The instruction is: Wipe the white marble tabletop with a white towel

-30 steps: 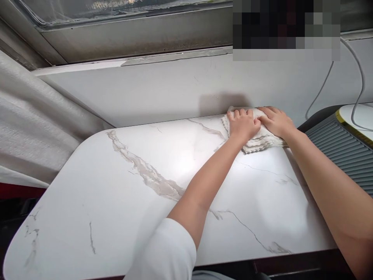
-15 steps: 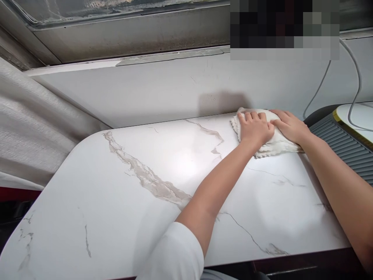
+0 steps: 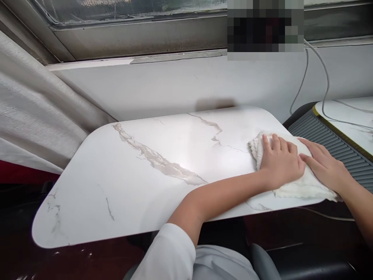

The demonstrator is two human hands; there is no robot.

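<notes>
A folded white cloth [image 3: 305, 186] with a ruffled edge lies on the right end of the white marble-patterned tabletop [image 3: 163, 140]. My left hand [image 3: 281, 157] presses down on the cloth from above, its fingertips gripping the fabric. Beside it, my right hand [image 3: 326, 163] holds the cloth's right side, with its thumb close to my left hand. Part of the cloth is hidden under both palms.
A grey ribbed panel with a gold edge [image 3: 335, 138] stands right of the table. White cables [image 3: 328, 81] hang along the wall [image 3: 163, 85]. A pale curtain [image 3: 35, 101] borders the left. A dark chair [image 3: 314, 256] is at lower right.
Both hands have moved the cloth from the table's far right edge toward me, nearer the front right corner. My left elbow is more bent, and the camera view has shifted.
</notes>
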